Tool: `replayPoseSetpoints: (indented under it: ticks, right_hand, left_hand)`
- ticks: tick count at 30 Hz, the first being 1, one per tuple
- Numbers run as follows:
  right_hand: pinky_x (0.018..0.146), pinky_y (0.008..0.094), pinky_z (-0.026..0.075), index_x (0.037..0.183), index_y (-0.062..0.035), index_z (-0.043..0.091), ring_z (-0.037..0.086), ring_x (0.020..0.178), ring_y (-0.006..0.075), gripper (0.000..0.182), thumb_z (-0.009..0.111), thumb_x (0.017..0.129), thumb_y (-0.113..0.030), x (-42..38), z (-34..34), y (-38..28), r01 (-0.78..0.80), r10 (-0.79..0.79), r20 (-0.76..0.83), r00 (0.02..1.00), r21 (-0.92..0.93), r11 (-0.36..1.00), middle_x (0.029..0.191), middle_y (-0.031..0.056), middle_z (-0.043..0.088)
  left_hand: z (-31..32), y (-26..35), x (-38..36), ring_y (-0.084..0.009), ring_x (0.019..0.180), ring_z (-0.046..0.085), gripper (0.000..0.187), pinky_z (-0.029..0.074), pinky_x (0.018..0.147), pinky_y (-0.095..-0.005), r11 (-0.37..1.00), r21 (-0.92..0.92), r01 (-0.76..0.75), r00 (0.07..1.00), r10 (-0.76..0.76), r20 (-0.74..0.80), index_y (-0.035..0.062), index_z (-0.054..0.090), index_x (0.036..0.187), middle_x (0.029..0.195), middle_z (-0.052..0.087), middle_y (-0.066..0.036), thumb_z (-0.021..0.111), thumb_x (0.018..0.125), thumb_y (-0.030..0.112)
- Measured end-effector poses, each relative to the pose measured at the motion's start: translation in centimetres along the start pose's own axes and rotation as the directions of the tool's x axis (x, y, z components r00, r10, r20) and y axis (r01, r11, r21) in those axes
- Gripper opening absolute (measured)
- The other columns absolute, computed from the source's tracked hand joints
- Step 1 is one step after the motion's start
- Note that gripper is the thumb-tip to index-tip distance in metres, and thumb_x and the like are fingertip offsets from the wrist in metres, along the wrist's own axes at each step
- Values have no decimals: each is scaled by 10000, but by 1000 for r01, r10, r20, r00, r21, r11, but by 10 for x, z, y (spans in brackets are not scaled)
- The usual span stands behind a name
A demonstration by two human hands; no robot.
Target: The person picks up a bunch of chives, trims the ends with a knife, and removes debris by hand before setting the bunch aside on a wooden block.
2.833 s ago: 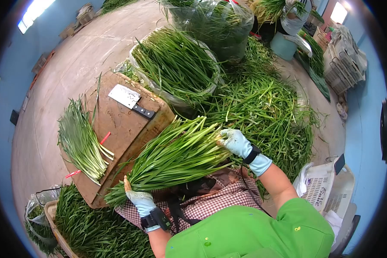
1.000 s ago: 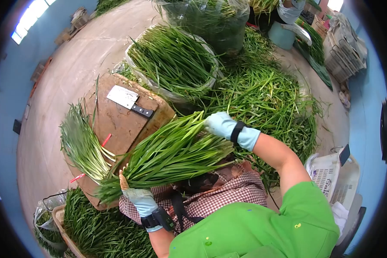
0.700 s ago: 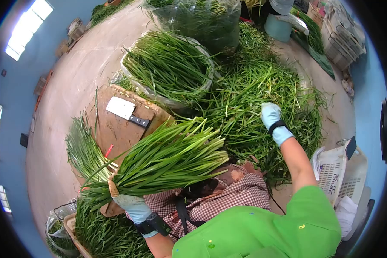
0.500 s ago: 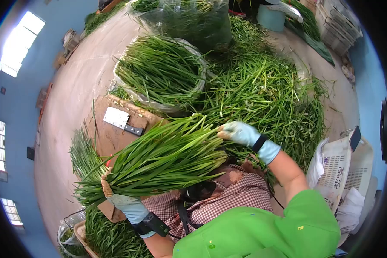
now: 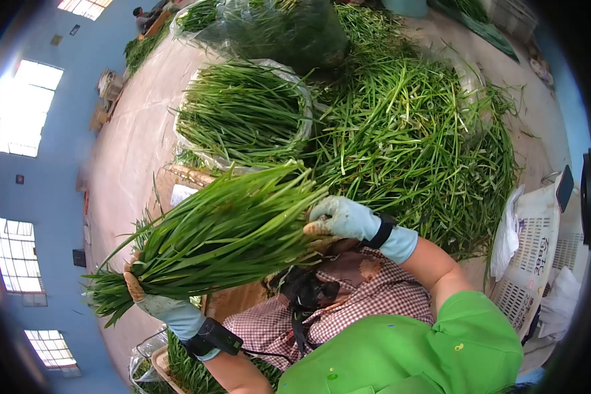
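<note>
A thick bunch of long green garlic chives (image 5: 217,236) lies across in front of me, raised over my lap. My gloved left hand (image 5: 152,299) is wrapped round its leafy left end, fingers closed. At the paler stalk ends on the right, my gloved right hand (image 5: 343,218) has its fingers curled in against the stalks. Behind the bunch, a cleaver's pale blade (image 5: 182,194) shows on a wooden board (image 5: 166,180); the bunch covers the handle.
A plastic-lined container (image 5: 306,108) full of chives stands ahead. Right of it spreads a large heap of loose chives (image 5: 414,151). White plastic crates (image 5: 525,256) are at my right. Another container of chives (image 5: 167,371) sits low at the left. A person (image 5: 141,20) is far off.
The bunch has been lifted and shifted left, and now hides the cleaver's handle. My right hand has moved in closer against the stalk ends. The camera view has also turned a little.
</note>
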State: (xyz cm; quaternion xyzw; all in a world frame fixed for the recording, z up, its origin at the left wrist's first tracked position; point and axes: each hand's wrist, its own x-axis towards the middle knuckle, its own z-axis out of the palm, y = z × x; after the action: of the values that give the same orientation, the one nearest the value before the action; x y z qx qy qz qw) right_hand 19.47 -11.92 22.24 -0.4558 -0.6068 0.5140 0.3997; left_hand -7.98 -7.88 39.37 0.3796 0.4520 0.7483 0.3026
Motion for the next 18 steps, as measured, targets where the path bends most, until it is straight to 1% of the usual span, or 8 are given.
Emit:
replayPoseSetpoints:
  ticks: [6,7,8,10,12,14,16,18]
  right_hand:
    - [704,281,450,960,-51,616,589,746,162,294,603,782,-286,6,33,7,-209,233,-24,972,360,909,844,118,638]
    - [712,276,459,971,-70,615,604,752,197,283,582,791,-285,8,45,4,5,61,-261,963,246,969,835,144,631]
    - [681,314,475,975,-81,615,601,778,250,282,547,804,-296,8,45,6,-57,52,-296,954,-9,998,846,164,619]
    - [628,360,480,884,-94,630,596,734,285,223,514,812,-269,11,38,11,-430,405,-240,882,-60,901,800,151,614]
    - [569,368,478,749,-70,615,597,650,279,218,506,797,-253,8,38,48,-400,219,-543,811,-242,884,720,143,605]
    - [539,360,478,689,-56,571,592,604,270,224,524,770,-260,-5,14,91,-287,-71,-532,844,-559,778,675,149,591]
    - [665,359,483,913,-69,582,592,807,268,301,552,745,-317,-23,-36,94,-669,543,-393,742,-491,558,893,193,590]
    - [859,364,414,1182,-119,456,493,1038,303,546,623,702,-319,-43,-45,98,-696,229,-676,701,-577,427,1154,216,475]
  left_hand:
    - [1,10,17,-270,1021,462,189,410,861,-493,957,-248,147,939,-56,340,99,554,941,972,511,-75,491,853,253]
    - [4,11,17,-276,1028,461,183,399,876,-496,938,-281,202,915,-78,397,98,555,945,973,511,-78,490,853,243]
    - [8,11,18,-282,1036,459,177,387,891,-500,914,-310,262,884,-98,458,98,555,948,975,511,-81,489,853,232]
    - [3,12,24,-301,1044,456,174,376,905,-509,835,-351,425,798,-162,581,101,559,957,947,523,-80,489,853,222]
    - [5,18,21,-257,1017,473,186,363,933,-481,884,-339,320,836,-96,540,95,556,958,910,532,-70,491,851,233]
    - [-5,22,33,-201,994,482,185,348,959,-449,899,-355,257,881,-67,469,88,538,953,903,539,-55,491,845,230]
    - [-11,30,39,-158,986,483,165,331,984,-402,883,-404,238,868,-7,496,83,518,935,903,538,-47,478,841,213]
    - [-5,36,31,-153,976,486,137,288,1016,-376,898,-412,157,866,76,494,84,508,909,882,532,-35,469,839,195]
